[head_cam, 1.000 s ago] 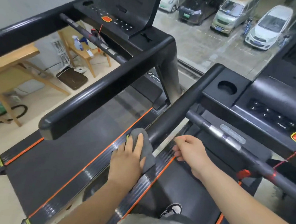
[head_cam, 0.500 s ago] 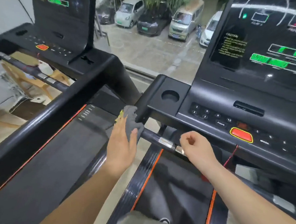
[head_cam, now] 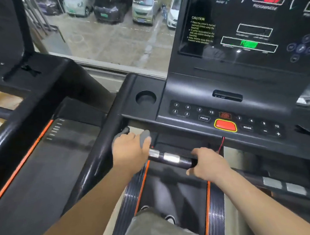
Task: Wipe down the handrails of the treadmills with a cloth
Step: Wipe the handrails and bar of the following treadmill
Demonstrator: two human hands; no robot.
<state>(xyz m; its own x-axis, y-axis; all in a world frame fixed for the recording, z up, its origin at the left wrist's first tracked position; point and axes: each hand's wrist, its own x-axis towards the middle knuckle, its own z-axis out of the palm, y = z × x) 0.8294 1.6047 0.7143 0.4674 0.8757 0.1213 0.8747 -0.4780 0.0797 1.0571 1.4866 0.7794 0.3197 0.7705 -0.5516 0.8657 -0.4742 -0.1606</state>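
You're clamping your left hand (head_cam: pixel 129 152) around the grey cloth (head_cam: pixel 145 138) on the crossbar handrail (head_cam: pixel 171 158), at its 9 o'clock end, just beside the side rail (head_cam: pixel 105 148). Your right hand (head_cam: pixel 209 166), at 4 o'clock from the cloth, is curling its fingers round the same bar. Guessing mid-task: the bar toward 3 o'clock is waiting for wiping; other rails, cannot tell.

A gym room. Two treadmills stand side by side, a lit console (head_cam: pixel 240 38) facing a window (head_cam: pixel 112 37). Parked cars (head_cam: pixel 142 6) sit outside below.
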